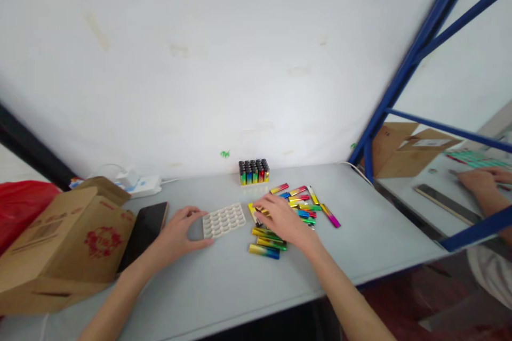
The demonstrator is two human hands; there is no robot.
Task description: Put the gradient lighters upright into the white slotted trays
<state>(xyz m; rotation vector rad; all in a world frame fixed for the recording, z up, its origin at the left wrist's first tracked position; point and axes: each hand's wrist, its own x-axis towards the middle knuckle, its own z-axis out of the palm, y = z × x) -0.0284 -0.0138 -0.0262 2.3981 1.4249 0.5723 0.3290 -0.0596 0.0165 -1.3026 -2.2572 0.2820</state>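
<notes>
My left hand (178, 234) is at the left end of a white tray (224, 221) with rows of round pockets. Its thumb and forefinger are spread apart, their tips beside or touching the tray's two left corners. My right hand (282, 218) lies over a loose pile of shiny, multicoloured lighters (312, 208), its fingers curled down at a yellow lighter (252, 212). The hand partly hides that lighter. Just below the right hand, several yellow-green lighters and a yellow-blue lighter (264, 251) lie side by side.
A block of upright lighters (254, 173) with black tops stands against the wall. On the left are a cardboard box (68, 245), a dark phone (146, 229) and a white power strip (146, 186). Beyond the blue frame (394, 82) on the right, another person's hand (478, 180) rests at a table.
</notes>
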